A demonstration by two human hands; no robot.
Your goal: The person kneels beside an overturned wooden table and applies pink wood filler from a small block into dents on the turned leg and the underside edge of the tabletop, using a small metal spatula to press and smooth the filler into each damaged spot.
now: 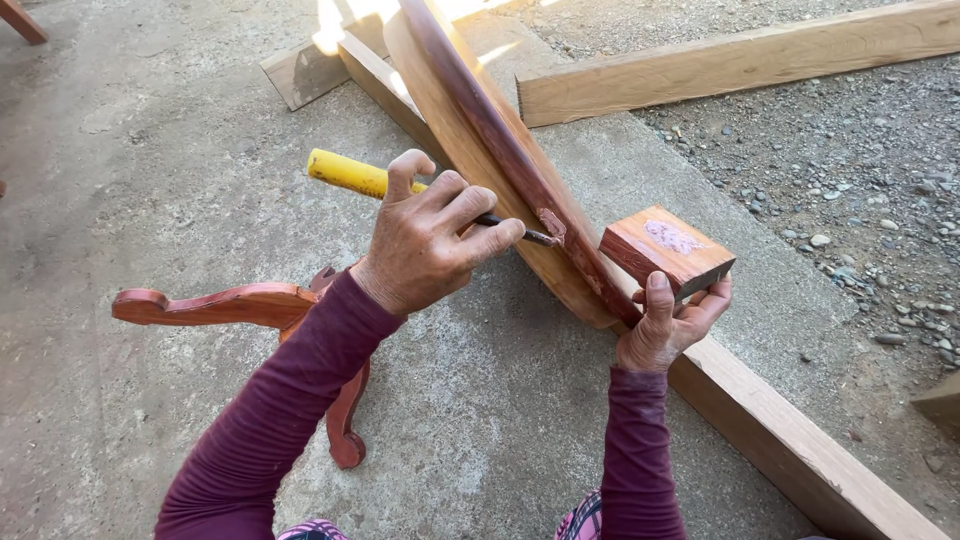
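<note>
My left hand (425,238) grips a tool with a yellow handle (345,172), whose dark metal blade (535,237) touches a pale filler patch on the edge of a round wooden tabletop (480,130) standing on its rim. My right hand (670,322) holds a small reddish wooden block (665,250) with a smear of pinkish filler on its top face, just right of the tabletop's lower edge. Both arms wear maroon sleeves.
A carved red-brown wooden leg base (230,305) lies on the concrete floor under my left arm. A long timber beam (790,440) runs diagonally behind the tabletop, another plank (740,60) lies at the top right, and gravel (860,170) covers the ground on the right.
</note>
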